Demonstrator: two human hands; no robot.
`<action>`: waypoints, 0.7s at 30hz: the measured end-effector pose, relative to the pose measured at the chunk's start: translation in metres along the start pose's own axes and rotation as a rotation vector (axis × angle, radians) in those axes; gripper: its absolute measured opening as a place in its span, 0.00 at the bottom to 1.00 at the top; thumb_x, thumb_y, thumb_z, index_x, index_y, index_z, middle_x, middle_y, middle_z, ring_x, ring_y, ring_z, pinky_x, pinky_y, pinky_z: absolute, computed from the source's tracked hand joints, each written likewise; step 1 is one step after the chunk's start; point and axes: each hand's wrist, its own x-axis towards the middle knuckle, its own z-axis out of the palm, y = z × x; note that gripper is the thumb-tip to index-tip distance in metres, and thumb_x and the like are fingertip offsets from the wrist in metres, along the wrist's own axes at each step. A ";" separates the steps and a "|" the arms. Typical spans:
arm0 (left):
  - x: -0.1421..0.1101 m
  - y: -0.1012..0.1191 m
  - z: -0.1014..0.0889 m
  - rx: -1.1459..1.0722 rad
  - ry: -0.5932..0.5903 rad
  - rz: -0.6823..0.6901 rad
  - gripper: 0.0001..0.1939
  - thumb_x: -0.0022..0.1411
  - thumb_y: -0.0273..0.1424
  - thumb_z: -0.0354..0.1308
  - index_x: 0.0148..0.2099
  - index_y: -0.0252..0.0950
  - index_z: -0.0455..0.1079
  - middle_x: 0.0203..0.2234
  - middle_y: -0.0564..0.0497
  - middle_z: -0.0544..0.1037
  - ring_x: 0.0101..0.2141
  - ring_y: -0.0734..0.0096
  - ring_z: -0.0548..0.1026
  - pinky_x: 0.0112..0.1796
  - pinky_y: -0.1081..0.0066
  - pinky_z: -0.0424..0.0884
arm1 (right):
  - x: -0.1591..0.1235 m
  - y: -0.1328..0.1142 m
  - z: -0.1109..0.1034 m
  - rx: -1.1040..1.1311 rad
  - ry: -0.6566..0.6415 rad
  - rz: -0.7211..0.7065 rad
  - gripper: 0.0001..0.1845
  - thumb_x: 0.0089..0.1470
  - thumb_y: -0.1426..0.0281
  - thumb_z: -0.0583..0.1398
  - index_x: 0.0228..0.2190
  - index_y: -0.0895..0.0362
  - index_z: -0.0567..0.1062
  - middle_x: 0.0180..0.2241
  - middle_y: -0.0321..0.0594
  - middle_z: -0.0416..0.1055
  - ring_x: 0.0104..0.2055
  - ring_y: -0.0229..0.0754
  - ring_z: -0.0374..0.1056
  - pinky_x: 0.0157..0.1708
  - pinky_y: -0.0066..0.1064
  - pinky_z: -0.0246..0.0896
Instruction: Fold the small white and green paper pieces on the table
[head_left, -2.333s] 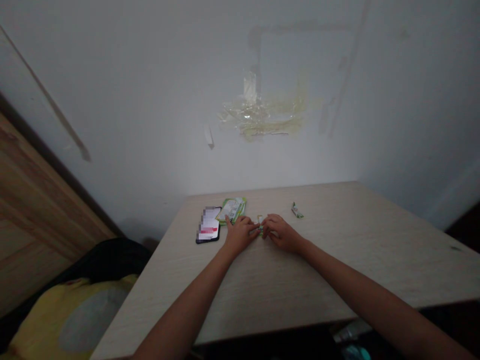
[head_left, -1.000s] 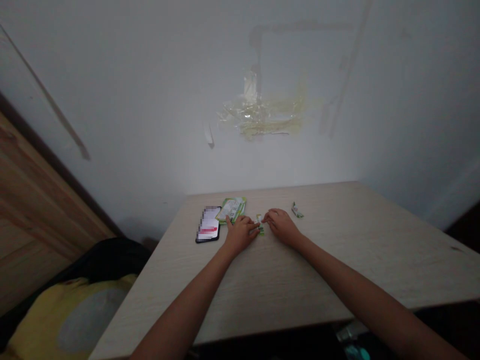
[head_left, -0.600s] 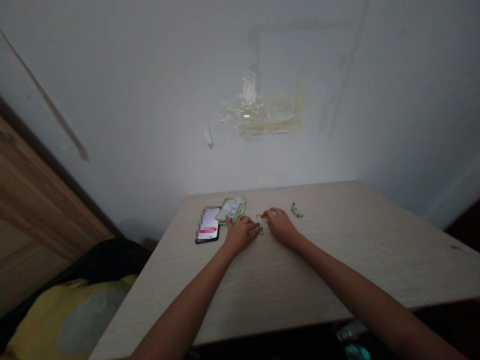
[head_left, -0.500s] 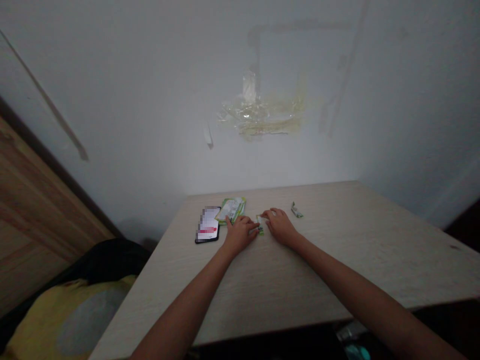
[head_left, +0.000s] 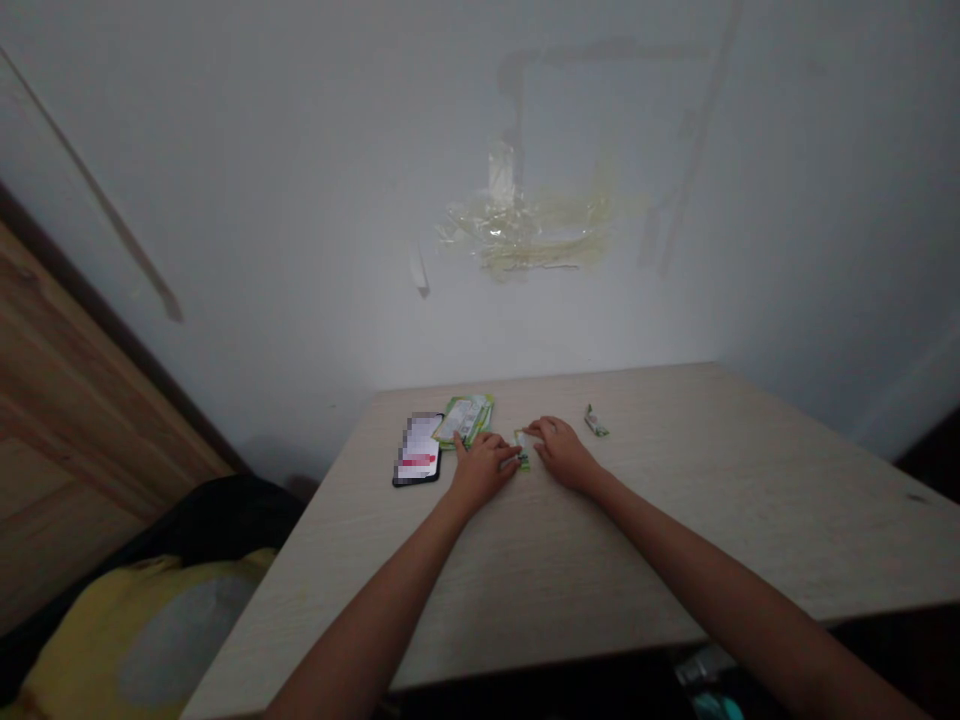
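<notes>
A small green and white paper piece (head_left: 522, 450) lies on the pale wooden table (head_left: 675, 520) between my two hands. My left hand (head_left: 480, 467) rests knuckles up, its curled fingers pressing the piece's left edge. My right hand (head_left: 561, 450) has its fingertips pinched on the piece's upper right edge. Both hands stay low on the tabletop, almost touching each other.
A phone (head_left: 418, 448) lies left of my left hand, beside a green and white packet (head_left: 466, 418). A small folded green piece (head_left: 596, 422) sits to the right. A white wall with tape remains (head_left: 525, 235) rises behind. A yellow and black cushion (head_left: 150, 620) lies lower left.
My right hand has drawn slightly back from my left hand, so more of the paper piece shows between them. The other things have not moved.
</notes>
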 end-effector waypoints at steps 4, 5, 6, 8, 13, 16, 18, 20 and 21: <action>-0.001 0.001 0.000 0.004 0.004 0.000 0.15 0.66 0.41 0.54 0.53 0.53 0.72 0.46 0.51 0.76 0.54 0.57 0.66 0.56 0.26 0.32 | -0.001 0.001 0.000 0.036 0.028 -0.030 0.20 0.57 0.76 0.55 0.52 0.60 0.67 0.52 0.50 0.68 0.59 0.47 0.58 0.60 0.43 0.52; -0.001 0.001 -0.001 0.007 0.001 -0.002 0.15 0.66 0.41 0.54 0.53 0.52 0.72 0.46 0.51 0.76 0.54 0.57 0.66 0.56 0.26 0.32 | -0.001 0.001 0.000 0.041 0.032 -0.036 0.20 0.57 0.76 0.55 0.52 0.61 0.67 0.52 0.50 0.68 0.58 0.47 0.58 0.60 0.43 0.52; -0.001 0.001 -0.001 0.011 -0.004 -0.004 0.15 0.66 0.41 0.53 0.54 0.52 0.72 0.46 0.51 0.76 0.54 0.57 0.66 0.56 0.26 0.33 | -0.001 0.001 0.000 0.044 0.034 -0.039 0.20 0.57 0.77 0.55 0.52 0.61 0.67 0.52 0.50 0.68 0.58 0.47 0.59 0.60 0.43 0.52; -0.001 0.001 -0.001 0.017 -0.014 -0.004 0.15 0.66 0.41 0.53 0.54 0.52 0.71 0.47 0.51 0.76 0.54 0.57 0.65 0.57 0.27 0.33 | 0.000 0.002 0.001 0.049 0.036 -0.044 0.19 0.56 0.78 0.55 0.50 0.61 0.68 0.51 0.49 0.69 0.57 0.47 0.59 0.60 0.42 0.53; 0.000 0.000 0.000 0.010 -0.002 0.013 0.15 0.66 0.40 0.54 0.53 0.53 0.72 0.46 0.51 0.76 0.54 0.57 0.65 0.56 0.26 0.32 | 0.000 0.000 0.000 0.055 0.059 -0.069 0.17 0.54 0.79 0.55 0.47 0.59 0.71 0.50 0.48 0.69 0.56 0.46 0.60 0.59 0.42 0.54; 0.000 -0.001 0.002 0.010 0.016 0.011 0.14 0.66 0.40 0.55 0.53 0.53 0.72 0.45 0.51 0.77 0.54 0.57 0.65 0.55 0.25 0.31 | -0.002 -0.005 -0.005 0.054 0.071 -0.091 0.14 0.56 0.79 0.54 0.43 0.59 0.72 0.50 0.48 0.69 0.55 0.46 0.61 0.59 0.43 0.55; 0.000 -0.001 0.003 0.015 0.028 0.006 0.14 0.66 0.41 0.55 0.52 0.53 0.73 0.45 0.52 0.77 0.55 0.57 0.65 0.56 0.25 0.29 | -0.004 -0.009 -0.008 0.055 0.072 -0.106 0.13 0.56 0.79 0.54 0.42 0.59 0.73 0.49 0.48 0.69 0.54 0.46 0.62 0.58 0.42 0.55; 0.000 -0.001 0.003 0.019 0.033 0.005 0.14 0.65 0.41 0.55 0.52 0.54 0.73 0.45 0.52 0.77 0.55 0.57 0.65 0.56 0.26 0.28 | -0.005 -0.012 -0.011 0.056 0.074 -0.124 0.11 0.56 0.79 0.55 0.40 0.59 0.74 0.47 0.47 0.70 0.53 0.47 0.63 0.57 0.43 0.56; 0.000 -0.001 0.003 0.021 0.038 0.004 0.14 0.65 0.41 0.55 0.52 0.54 0.73 0.45 0.52 0.77 0.55 0.57 0.65 0.55 0.26 0.27 | -0.005 -0.013 -0.013 0.058 0.075 -0.135 0.11 0.56 0.79 0.55 0.39 0.59 0.74 0.46 0.47 0.70 0.52 0.47 0.63 0.57 0.43 0.56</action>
